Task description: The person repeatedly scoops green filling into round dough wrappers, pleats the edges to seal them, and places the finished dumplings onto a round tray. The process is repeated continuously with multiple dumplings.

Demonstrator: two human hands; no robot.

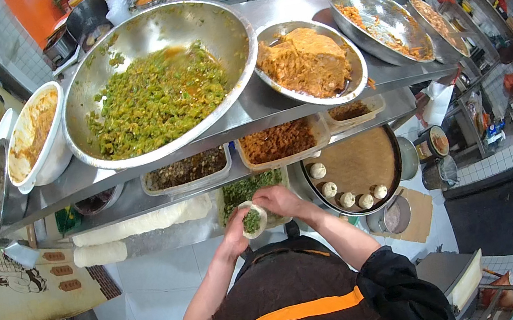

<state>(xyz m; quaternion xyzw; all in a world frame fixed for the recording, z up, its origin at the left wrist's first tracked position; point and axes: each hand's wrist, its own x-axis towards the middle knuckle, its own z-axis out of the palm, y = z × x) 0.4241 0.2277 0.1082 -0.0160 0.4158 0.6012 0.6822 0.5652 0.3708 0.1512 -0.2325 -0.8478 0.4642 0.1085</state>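
A round dough wrapper with chopped green filling on it rests in my left hand. The fingers of my right hand touch the wrapper's upper edge, though their tips are partly hidden. Just beyond both hands is a container of chopped green filling. To the right, several pleated filled buns sit along the near rim of a large round black-edged pan. Long rolls of dough and a shorter dough piece lie on the metal counter to the left.
A steel shelf crosses above the counter, bearing a big bowl of chopped green peppers, a bowl of orange-brown filling and other bowls. Plastic tubs of dark filling and reddish-brown filling stand beneath it. A metal pot is low right.
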